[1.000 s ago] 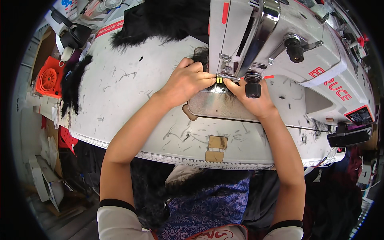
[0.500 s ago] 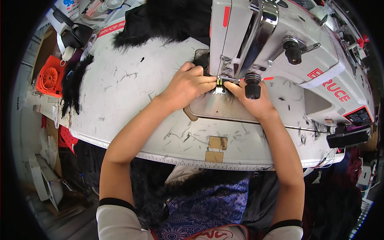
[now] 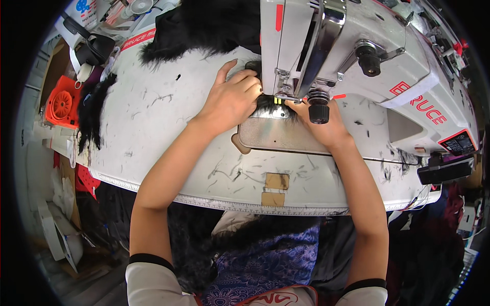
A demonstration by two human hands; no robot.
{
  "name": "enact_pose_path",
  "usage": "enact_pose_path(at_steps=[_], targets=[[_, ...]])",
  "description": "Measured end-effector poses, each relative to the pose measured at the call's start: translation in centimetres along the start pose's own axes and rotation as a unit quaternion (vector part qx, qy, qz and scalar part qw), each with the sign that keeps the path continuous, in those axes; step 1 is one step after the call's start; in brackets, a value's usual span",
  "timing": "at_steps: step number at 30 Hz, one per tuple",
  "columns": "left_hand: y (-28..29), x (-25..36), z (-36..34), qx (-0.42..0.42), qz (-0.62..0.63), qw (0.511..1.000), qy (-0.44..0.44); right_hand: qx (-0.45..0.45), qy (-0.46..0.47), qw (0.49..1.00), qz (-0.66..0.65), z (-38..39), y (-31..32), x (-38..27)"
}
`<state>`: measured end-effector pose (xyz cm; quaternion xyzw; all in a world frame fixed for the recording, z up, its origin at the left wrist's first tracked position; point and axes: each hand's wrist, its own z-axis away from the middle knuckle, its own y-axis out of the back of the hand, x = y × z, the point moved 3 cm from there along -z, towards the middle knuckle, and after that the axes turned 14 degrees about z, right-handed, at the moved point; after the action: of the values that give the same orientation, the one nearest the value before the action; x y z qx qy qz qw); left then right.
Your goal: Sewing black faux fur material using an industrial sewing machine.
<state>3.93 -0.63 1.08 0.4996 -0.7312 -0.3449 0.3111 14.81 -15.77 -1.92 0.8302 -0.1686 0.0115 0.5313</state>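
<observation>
Seen from the head camera, both bare hands work close under the head of a white sewing machine [image 3: 357,56] that stands on a white tabletop [image 3: 153,122] strewn with short dark hairs. Left hand [image 3: 232,99] lies palm down, its fingers [image 3: 250,81] curled and pressing on a small strip of black fur [image 3: 265,104] at the needle; right hand [image 3: 319,127] rests on the metal plate [image 3: 275,135], its fingers tucked under the machine head and pinching the other end of the same strip, though a black knob [image 3: 319,109] partly hides them. So the fur strip sits between the two hands, right at the presser foot [image 3: 279,99]. Farther back a larger heap of black fur [image 3: 204,25] lies against the machine, another dark tuft [image 3: 92,109] hangs over the tabletop's left edge, and an orange spool holder [image 3: 61,104] sits beyond it.
</observation>
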Motion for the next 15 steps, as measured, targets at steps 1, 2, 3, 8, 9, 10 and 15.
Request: enact_pose_path(at_steps=[1,2,3,8,9,10,15], targets=[[0.4,0.3,0.0,-0.03,0.027,0.999,0.0,0.01,-0.008,1.0,-0.011,0.1,0.0,0.2],[0.8,0.6,0.0,-0.061,0.055,0.997,0.0,0.019,-0.017,0.999,-0.022,0.3,0.1,0.5],[1.2,1.1,0.2,-0.108,0.116,0.987,-0.02,0.019,-0.019,0.999,-0.021,0.4,0.3,0.6],[0.8,1.8,0.6,-0.144,0.261,0.954,-0.031,0.081,-0.021,0.99,-0.116,0.8,2.3,0.9],[0.7,1.7,0.6,-0.116,0.284,0.952,-0.006,0.081,-0.021,0.99,-0.117,0.8,2.5,0.6],[0.7,1.6,0.6,-0.088,0.307,0.947,0.019,0.068,0.002,0.986,-0.15,0.7,2.6,0.2],[0.3,2.0,0.6,-0.059,0.289,0.955,0.029,0.045,0.048,0.976,-0.21,0.4,2.7,-1.5]])
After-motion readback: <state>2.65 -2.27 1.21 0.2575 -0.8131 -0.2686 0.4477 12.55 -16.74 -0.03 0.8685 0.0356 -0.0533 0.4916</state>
